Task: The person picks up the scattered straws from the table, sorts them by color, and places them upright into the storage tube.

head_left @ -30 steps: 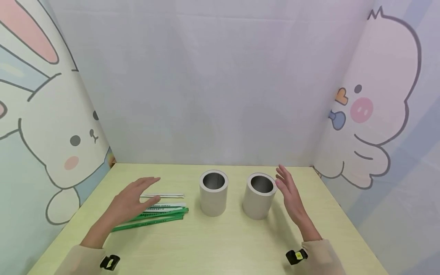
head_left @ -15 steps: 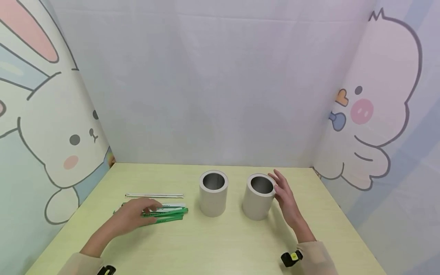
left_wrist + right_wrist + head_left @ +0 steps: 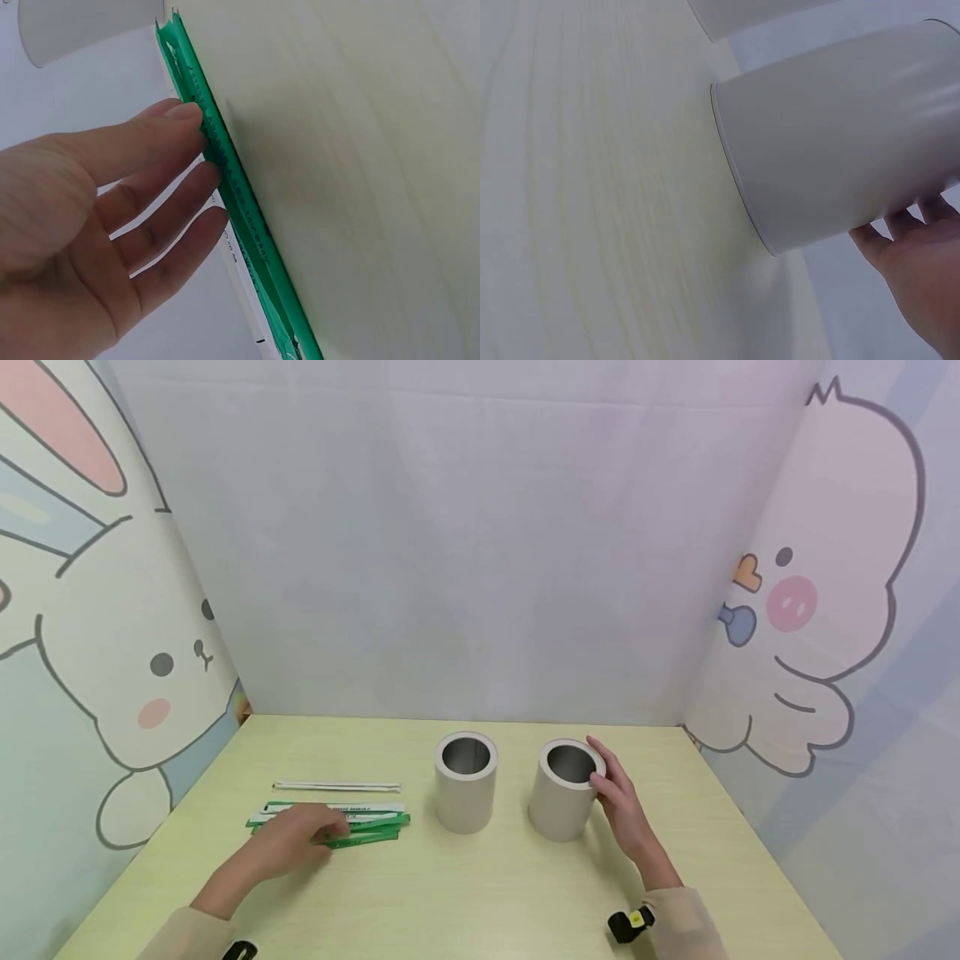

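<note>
My left hand [image 3: 294, 839] hovers low over a pile of slim sticks in printed green and white wrappers [image 3: 378, 827]. In the left wrist view its fingers bend loosely beside the green wrapper [image 3: 244, 202], the fingertips at or very near it; no firm pinch shows. On the right, a white cylindrical cup [image 3: 561, 806] with a grey inside stands upright. Against its right side lies my right hand [image 3: 626, 814], thumb by the rim and the other fingers extended along the far side. The right wrist view shows those fingertips touching the cup wall [image 3: 832, 142].
A second white cup [image 3: 465, 797] stands upright between the sticks and the right-hand cup. Behind the pile, one thin white stick [image 3: 337, 787] lies apart. The pale wooden table [image 3: 465, 902] meets a light cloth backdrop [image 3: 465, 568], with cartoon-printed panels at both sides.
My left hand has come down onto the wrapped sticks, its fingers bending more. My right hand has moved slightly left, up against the right cup. Both cups stay put.
</note>
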Action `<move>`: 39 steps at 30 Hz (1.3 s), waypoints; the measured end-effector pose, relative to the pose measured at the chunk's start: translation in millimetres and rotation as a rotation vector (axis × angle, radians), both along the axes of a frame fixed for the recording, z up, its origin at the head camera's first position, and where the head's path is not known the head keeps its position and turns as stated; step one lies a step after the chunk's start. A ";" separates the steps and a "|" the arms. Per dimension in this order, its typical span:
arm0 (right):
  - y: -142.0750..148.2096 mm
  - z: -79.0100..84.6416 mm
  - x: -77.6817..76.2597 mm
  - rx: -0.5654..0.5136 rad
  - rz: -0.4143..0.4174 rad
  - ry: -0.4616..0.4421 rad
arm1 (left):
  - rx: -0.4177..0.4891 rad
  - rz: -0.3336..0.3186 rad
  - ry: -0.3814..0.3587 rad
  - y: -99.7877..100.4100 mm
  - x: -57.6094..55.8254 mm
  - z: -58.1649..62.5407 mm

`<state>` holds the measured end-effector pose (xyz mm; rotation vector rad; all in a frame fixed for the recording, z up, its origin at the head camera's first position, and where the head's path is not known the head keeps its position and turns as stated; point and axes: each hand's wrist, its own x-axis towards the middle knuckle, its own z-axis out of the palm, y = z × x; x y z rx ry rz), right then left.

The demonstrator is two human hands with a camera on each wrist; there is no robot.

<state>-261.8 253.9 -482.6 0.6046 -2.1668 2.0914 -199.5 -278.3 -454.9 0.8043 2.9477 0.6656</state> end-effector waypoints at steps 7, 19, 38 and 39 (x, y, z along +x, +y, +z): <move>-0.2 -2.2 0.6 0.006 -0.004 0.004 | -0.003 -0.004 0.002 -1.8 -4.9 -8.6; 5.3 -2.5 -2.1 0.015 0.035 0.009 | 0.019 -0.027 -0.005 -3.2 -10.9 -12.6; 7.8 0.9 -1.9 -0.022 0.115 0.008 | 0.074 -0.113 0.110 11.2 -9.6 6.5; 8.1 1.2 -1.9 -0.022 0.115 0.006 | 0.089 -0.110 0.103 14.9 -9.3 10.3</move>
